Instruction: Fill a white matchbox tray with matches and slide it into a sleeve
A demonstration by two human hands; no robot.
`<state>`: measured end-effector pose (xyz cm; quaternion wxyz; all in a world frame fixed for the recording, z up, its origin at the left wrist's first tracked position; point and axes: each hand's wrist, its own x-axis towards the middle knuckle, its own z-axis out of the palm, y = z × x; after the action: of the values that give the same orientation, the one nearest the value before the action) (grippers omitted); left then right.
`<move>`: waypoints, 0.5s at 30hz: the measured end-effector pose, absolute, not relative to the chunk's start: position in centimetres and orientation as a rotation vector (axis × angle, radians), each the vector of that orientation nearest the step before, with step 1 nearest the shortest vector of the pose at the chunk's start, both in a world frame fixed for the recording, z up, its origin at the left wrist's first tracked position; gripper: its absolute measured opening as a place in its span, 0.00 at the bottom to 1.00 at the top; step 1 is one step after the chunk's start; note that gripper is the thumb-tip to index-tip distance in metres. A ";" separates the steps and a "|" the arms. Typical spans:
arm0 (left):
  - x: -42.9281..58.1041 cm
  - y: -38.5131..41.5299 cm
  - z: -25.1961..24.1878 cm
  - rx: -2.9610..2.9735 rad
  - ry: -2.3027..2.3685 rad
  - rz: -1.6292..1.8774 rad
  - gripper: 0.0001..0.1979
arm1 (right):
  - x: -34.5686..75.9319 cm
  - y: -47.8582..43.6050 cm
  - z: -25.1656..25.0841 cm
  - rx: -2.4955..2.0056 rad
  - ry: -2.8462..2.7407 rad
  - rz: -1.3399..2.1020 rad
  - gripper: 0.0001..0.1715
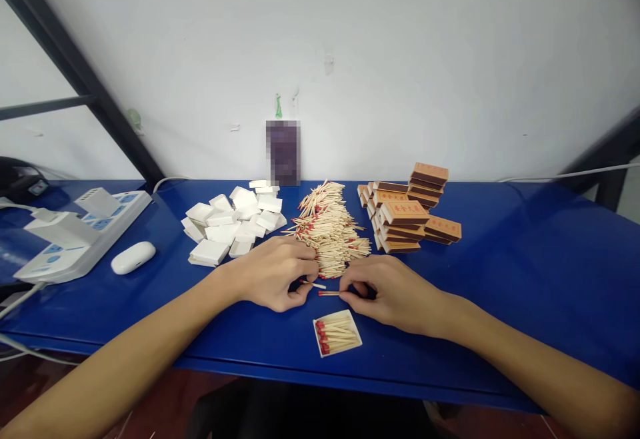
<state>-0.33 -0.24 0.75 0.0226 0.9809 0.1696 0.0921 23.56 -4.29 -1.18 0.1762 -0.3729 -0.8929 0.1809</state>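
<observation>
Close to the near edge of the blue worktop (500, 319), I have one filled tray (342, 351), its matches laid side by side with red heads to the left; they overlap too much for me to count. Just beyond it, the right hand (387, 292) has its grip pinched shut on one match, the right-hand match (329, 293), head pointing left. Facing it, the left hand (280, 272) also has its grip nearly closed, thumb and finger around one match, the left-hand match (319, 286). Behind both hands I see one loose match pile (335, 232), too many to number. Off to the left lies one rounded white case (133, 257). Further back, left of the pile, sits one heap of white trays (223, 233), well over ten, some hidden; right of it are the stacked matchboxes (405, 212), again more than ten by my count. At far left I find one power strip (113, 242) carrying two white adapters. One blurred dark panel (285, 152) stands against the pale wall (425, 59).
</observation>
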 end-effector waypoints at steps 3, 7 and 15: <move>-0.2 -0.3 0.6 3.038 0.514 0.304 0.04 | 23.7 -4.3 -1.0 -1.013 -2.560 0.505 0.09; 0.5 -0.5 -0.1 3.048 0.479 0.394 0.07 | 23.7 -4.2 -1.2 -1.007 -2.540 0.477 0.09; 0.2 -0.6 0.7 3.116 0.629 0.525 0.10 | 23.9 -4.3 -1.3 -1.034 -2.502 0.377 0.08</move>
<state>0.21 -0.60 0.72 -0.0401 0.9663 0.1950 0.1630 23.86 -4.28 -1.26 0.2029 -0.3703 -0.8963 0.1350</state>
